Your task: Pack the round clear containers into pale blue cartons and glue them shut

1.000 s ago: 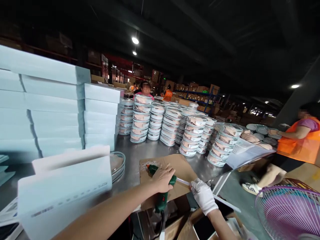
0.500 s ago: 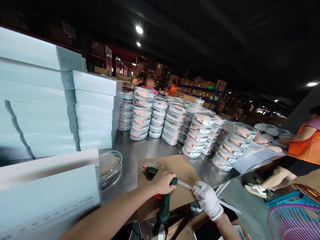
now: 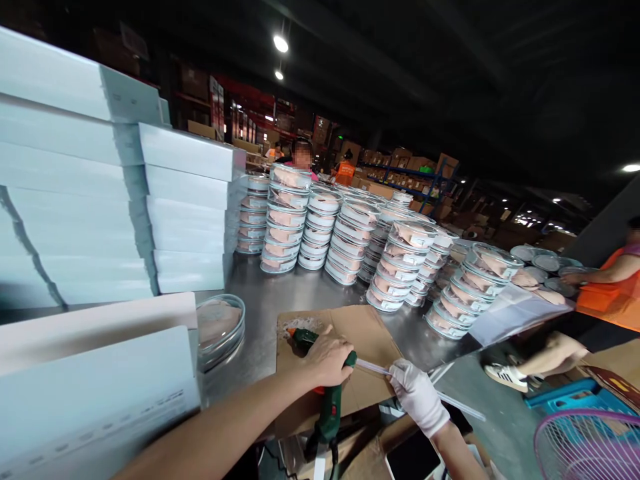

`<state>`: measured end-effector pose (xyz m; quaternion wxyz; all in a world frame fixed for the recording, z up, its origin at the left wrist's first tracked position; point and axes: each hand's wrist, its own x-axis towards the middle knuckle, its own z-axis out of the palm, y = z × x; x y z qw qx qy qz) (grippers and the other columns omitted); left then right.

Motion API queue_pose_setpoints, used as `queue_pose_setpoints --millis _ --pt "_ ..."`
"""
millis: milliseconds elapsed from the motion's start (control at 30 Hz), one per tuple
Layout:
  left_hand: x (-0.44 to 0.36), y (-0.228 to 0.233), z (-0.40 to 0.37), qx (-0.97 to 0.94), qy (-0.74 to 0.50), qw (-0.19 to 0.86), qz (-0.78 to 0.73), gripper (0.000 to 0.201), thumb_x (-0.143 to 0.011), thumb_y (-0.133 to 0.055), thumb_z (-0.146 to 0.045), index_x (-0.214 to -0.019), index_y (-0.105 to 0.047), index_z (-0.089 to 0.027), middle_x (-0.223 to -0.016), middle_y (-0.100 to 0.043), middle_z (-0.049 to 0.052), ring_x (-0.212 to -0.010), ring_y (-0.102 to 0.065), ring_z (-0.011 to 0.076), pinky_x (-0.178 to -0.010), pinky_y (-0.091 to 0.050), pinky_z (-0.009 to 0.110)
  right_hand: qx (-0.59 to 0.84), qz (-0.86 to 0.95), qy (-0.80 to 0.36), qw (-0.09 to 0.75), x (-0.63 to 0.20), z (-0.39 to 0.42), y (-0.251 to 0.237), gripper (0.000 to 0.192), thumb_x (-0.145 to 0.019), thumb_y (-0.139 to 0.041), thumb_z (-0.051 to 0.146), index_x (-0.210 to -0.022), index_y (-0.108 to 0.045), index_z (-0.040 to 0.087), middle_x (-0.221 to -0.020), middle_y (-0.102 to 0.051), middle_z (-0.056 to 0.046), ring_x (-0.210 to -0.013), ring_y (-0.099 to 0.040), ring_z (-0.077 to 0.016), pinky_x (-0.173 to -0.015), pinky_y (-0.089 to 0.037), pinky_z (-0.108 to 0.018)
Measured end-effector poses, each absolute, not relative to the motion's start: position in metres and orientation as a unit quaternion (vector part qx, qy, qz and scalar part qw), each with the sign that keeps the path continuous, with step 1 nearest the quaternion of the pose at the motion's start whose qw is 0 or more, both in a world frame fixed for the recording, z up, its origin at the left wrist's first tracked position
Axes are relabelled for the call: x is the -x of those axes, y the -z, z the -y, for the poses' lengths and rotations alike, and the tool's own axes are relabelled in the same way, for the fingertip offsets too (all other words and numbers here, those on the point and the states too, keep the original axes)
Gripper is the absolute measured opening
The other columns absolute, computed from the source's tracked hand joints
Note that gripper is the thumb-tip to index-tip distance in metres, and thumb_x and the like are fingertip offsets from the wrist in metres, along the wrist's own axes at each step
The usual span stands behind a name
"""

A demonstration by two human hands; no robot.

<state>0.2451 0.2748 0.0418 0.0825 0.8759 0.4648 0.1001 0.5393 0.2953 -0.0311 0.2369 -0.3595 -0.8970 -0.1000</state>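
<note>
My bare left hand (image 3: 327, 359) is wrapped over the body of a dark green glue gun (image 3: 329, 415), whose orange tip lies over dried glue on a flat cardboard sheet (image 3: 367, 327). From the gun's back end sticks out a translucent glue stick (image 3: 373, 367). My right hand (image 3: 416, 393), in a white glove, pinches this stick a short way behind the gun; a long end of stick shows past the glove on the far right side. The glue gun's handle points down toward me, over the table's front edge.
Stacks of round clear-lidded containers (image 3: 397, 267) stand across the metal table (image 3: 270, 293). Pale blue boxes (image 3: 185, 207) are piled left, with an open box (image 3: 100, 387) in front and round containers (image 3: 220, 327) beside it. A person in an orange vest (image 3: 613, 287) stands right, near a purple fan (image 3: 590, 447).
The view has shifted slightly, and more of a dark flat object below the right hand shows. Both hands keep the same grip on the glue gun and stick.
</note>
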Motion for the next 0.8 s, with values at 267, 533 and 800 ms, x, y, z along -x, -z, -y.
queue_pose_setpoints --millis 267,533,800 --pt "-0.245 -0.039 -0.278 -0.875 -0.111 0.077 -0.465 0.028 -0.099 -0.069 -0.033 -0.122 -0.067 -0.018 -0.126 -0.070 0.009 -0.109 -0.070 0.0267 -0.092 -0.060 0.048 0.361 0.902 0.089 0.219 -0.530 -0.303 0.028 0.015 -0.102 -0.060 0.026 -0.094 -0.068 0.016 -0.091 -0.070 -0.001 -0.082 -0.068 -0.0149 -0.073 -0.059 -0.031" --pt "-0.245 -0.032 -0.278 -0.869 -0.116 0.064 -0.476 0.027 -0.100 -0.069 -0.033 -0.121 -0.067 -0.017 -0.121 -0.071 0.008 -0.102 -0.072 0.0246 -0.088 -0.061 0.046 0.373 0.912 0.041 0.164 -0.515 -0.310 0.017 0.024 -0.101 -0.064 0.027 -0.079 -0.064 0.016 -0.078 -0.067 0.003 -0.069 -0.065 -0.0111 -0.065 -0.056 -0.026" --pt "-0.242 -0.027 -0.282 -0.866 -0.112 0.056 -0.484 0.027 -0.100 -0.068 -0.033 -0.121 -0.067 -0.017 -0.121 -0.071 0.008 -0.102 -0.072 0.0245 -0.088 -0.061 0.046 0.445 0.882 0.062 0.144 -0.511 -0.296 0.017 0.016 -0.101 -0.062 0.024 -0.087 -0.066 0.016 -0.087 -0.069 0.001 -0.077 -0.066 -0.0129 -0.072 -0.058 -0.030"
